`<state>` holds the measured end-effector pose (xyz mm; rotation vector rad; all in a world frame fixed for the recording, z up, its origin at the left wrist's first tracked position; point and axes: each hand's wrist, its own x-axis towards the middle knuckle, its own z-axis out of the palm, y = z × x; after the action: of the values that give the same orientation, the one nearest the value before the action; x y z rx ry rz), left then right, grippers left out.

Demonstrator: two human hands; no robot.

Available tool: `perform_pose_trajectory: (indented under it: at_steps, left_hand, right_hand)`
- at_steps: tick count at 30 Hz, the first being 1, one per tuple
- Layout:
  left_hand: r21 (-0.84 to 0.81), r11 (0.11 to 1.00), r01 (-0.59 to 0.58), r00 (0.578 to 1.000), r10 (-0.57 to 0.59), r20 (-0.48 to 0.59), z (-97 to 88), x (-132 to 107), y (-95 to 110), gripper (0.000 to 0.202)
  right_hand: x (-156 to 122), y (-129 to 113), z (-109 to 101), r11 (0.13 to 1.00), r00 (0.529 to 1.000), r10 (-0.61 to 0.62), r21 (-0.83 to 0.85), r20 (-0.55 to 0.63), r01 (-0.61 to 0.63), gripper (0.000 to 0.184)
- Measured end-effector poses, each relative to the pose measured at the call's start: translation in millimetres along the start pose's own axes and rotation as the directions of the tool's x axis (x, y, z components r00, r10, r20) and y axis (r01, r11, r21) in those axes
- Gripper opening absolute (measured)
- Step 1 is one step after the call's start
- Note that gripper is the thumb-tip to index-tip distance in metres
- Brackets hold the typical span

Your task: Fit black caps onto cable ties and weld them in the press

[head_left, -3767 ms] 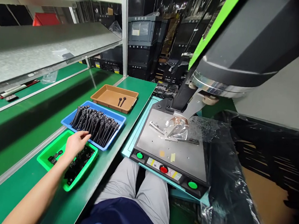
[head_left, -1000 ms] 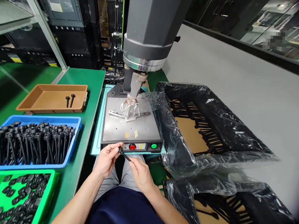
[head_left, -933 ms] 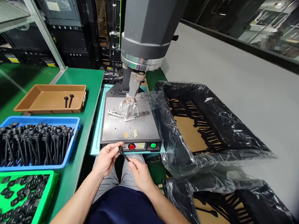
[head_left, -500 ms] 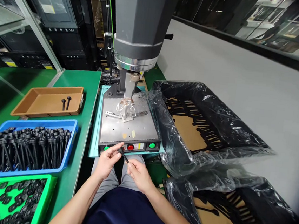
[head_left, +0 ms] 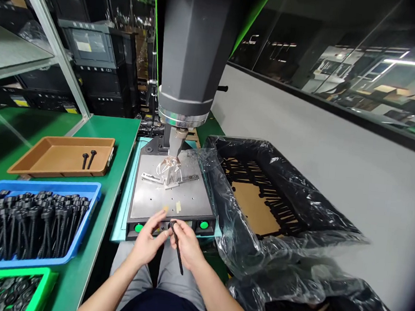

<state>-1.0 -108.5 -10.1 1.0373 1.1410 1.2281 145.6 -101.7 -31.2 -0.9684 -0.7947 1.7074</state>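
Observation:
My right hand [head_left: 188, 245] pinches a long black plastic stem with a wider head [head_left: 178, 256], its thin end pointing down toward my lap. Just left of the head is my left hand [head_left: 148, 241], fingers and thumb spread apart. Its thumb tip comes close to the part; whether it touches is unclear. Both hands are in front of a press machine's base [head_left: 172, 212], partly covering its front panel. Green buttons [head_left: 204, 224] show on either side. Over the metal plate hangs the press head [head_left: 188, 75], above a small plastic-wrapped fixture [head_left: 169, 174].
Left, on a green table [head_left: 112, 129], are a brown tray [head_left: 57, 153] with two black stems, a blue tray [head_left: 86, 232] full of similar stems and a green tray [head_left: 46, 286] of small black caps. Right stand plastic-lined boxes [head_left: 293, 183] holding rows of black parts.
The black stem went from between both hands into my right hand alone, its thin end now downward. My left fingers have spread off it. The view has tilted up.

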Motion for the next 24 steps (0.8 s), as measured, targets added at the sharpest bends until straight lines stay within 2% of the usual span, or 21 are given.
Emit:
perform_pose_trajectory:
  at_steps: [4, 7, 11, 15, 18, 21, 24]
  left_hand:
    - [-0.045, 0.999, -0.030, 0.965, 0.017, -0.262, -17.1, 45, 1, 0.054]
    - [-0.080, 0.996, -0.025, 0.940, -0.004, -0.342, -19.6, 81, 11, 0.057]
    - [-0.172, 0.983, 0.065, 0.956, -0.111, -0.272, -9.6, 108, 28, 0.057]
    - [-0.194, 0.981, 0.026, 0.974, -0.068, -0.214, 2.0, 114, 47, 0.055]
    - [-0.225, 0.974, -0.020, 0.982, -0.023, -0.189, 7.5, 114, 59, 0.054]
    - [-0.242, 0.969, -0.049, 0.984, 0.005, -0.181, 10.5, 115, 68, 0.056]
    - [-0.223, 0.971, -0.082, 0.982, 0.040, -0.187, 12.4, 117, 73, 0.058]
  right_hand:
    - [36, -20, -6, 0.994, 0.988, -0.022, 0.104, -0.150, 0.038, 0.042]
    - [68, -33, -6, 0.986, 0.986, 0.013, 0.168, -0.165, 0.015, 0.041]
    - [101, -42, 2, 0.987, 0.993, 0.016, 0.163, -0.118, 0.003, 0.040]
    - [116, -49, 13, 0.996, 0.999, 0.000, 0.090, -0.033, 0.003, 0.041]
    - [124, -55, 22, 0.997, 0.997, -0.071, 0.032, 0.009, 0.071, 0.040]
    - [134, -63, 25, 0.968, 0.971, -0.238, -0.077, 0.008, 0.238, 0.037]
    - [146, -75, 23, 0.852, 0.881, -0.473, -0.266, -0.026, 0.450, 0.031]
